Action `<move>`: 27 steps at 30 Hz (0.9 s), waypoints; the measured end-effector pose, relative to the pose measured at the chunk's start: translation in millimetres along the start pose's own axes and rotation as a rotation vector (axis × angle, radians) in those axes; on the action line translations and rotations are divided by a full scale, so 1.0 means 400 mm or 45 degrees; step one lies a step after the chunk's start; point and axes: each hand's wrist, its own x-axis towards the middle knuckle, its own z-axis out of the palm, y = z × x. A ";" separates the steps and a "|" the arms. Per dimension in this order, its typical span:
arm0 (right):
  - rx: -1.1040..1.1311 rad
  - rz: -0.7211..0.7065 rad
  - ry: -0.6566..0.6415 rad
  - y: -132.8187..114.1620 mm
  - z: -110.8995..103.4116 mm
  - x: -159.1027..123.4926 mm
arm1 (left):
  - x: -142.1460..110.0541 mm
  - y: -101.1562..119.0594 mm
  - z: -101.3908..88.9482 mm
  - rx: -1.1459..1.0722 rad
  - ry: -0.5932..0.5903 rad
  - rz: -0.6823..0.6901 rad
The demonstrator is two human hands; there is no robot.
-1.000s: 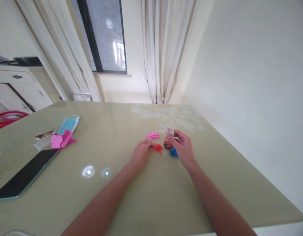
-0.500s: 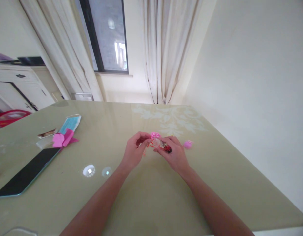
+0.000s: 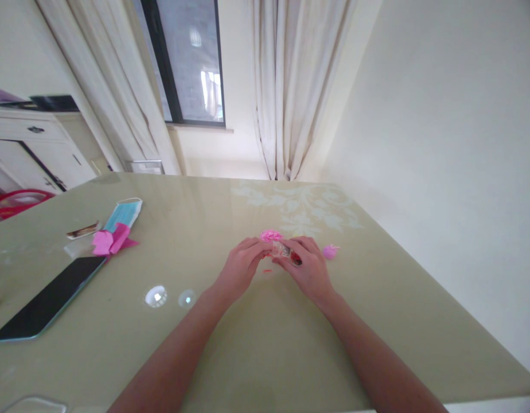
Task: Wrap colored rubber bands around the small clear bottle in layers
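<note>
Head view
Table (image 3: 256, 355): glossy pale green top with a faint white flower pattern at its far side; it is the landmark for everything below.
Small jar (image 3: 286, 253): clear, lying tilted over the middle of the table, dark red contents inside, held between both hands.
Right hand (image 3: 310, 269): palm down, fingers curled around the jar, grasping it.
Left hand (image 3: 241, 269): fingertips pinched at the jar's open end, touching it; forearm stretched across the near table.
Pink shreds (image 3: 271, 235): fluffy clump just beyond the hands.
Pink bit (image 3: 329, 251): small, just right of the right hand.
Red scrap (image 3: 267, 270): tiny, under the hands.
Phone (image 3: 47, 304): flat, dark, at the left edge.
Face mask (image 3: 125, 213): blue, pleated, far left.
</note>
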 end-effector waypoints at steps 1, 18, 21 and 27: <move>0.003 0.004 0.002 0.002 0.000 0.000 | 0.001 -0.002 0.000 -0.012 -0.013 0.002; 0.054 0.003 0.001 -0.006 -0.011 0.006 | 0.009 0.005 -0.013 -0.125 0.153 0.027; 0.045 -0.008 -0.009 -0.006 -0.011 0.005 | 0.008 0.012 -0.013 -0.115 0.164 0.031; 0.065 -0.023 -0.014 -0.012 -0.009 0.004 | 0.000 -0.001 -0.012 0.013 0.161 0.065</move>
